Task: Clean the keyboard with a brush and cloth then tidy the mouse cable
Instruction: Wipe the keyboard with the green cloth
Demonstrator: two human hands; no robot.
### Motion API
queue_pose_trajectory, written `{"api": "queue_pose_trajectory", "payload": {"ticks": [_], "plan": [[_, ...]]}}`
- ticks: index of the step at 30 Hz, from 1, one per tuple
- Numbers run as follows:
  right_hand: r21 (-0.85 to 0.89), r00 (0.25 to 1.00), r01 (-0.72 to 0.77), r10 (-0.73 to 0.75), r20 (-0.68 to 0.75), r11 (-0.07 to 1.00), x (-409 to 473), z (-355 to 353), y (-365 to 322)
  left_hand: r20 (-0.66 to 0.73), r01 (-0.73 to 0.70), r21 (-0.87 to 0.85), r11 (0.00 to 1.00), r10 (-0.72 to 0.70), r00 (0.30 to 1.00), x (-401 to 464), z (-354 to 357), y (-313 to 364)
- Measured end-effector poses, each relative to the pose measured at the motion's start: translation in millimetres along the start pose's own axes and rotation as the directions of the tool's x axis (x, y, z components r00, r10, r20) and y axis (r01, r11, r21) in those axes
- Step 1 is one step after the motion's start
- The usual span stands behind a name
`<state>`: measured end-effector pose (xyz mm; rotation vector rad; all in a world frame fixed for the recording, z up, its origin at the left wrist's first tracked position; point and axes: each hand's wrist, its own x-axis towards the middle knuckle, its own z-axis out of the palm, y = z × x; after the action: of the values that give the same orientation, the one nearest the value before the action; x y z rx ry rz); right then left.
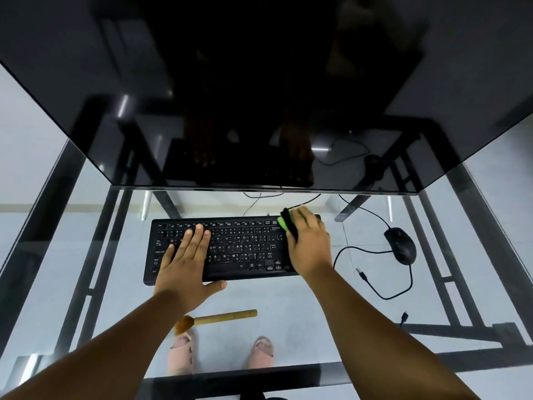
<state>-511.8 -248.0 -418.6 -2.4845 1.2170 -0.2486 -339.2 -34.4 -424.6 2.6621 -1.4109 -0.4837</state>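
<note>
At keyboard right edge, right hand grips cloth; left hand flat.

I see black keyboard, white legends; green-and-black cloth at 1 o'clock; tan wooden brush at 6; black mouse, black cable at 3.
</note>
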Motion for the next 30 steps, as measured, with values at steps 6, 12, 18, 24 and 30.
{"api": "queue_pose_trajectory", "payload": {"ticks": [6,12,18,24,30], "plan": [[0.086,0.987,0.159,-0.158,-0.017,0.984,-18,-4,40,-0.023,0.023,-0.015,1.000,-0.023,0.999,-1,-1,-1],[0.207,0.996,0.069,-0.054,-0.076,0.976,-16,5,11,-0.041,0.093,-0.049,0.994,-0.095,0.995,-8,-4,-5],[0.197,0.883,0.419,-0.449,0.140,0.886,-48,12,-10,-0.048,0.123,-0.054,0.991,-0.126,0.991,-10,-5,-14],[0.212,0.975,0.222,-0.223,-0.019,0.952,-50,12,1,-0.049,0.159,-0.070,0.985,-0.163,0.985,-15,-7,-22],[0.161,0.891,0.407,-0.430,0.149,0.899,-51,31,-63,-0.052,0.146,-0.066,0.987,-0.150,0.987,-15,-8,-25]]}}
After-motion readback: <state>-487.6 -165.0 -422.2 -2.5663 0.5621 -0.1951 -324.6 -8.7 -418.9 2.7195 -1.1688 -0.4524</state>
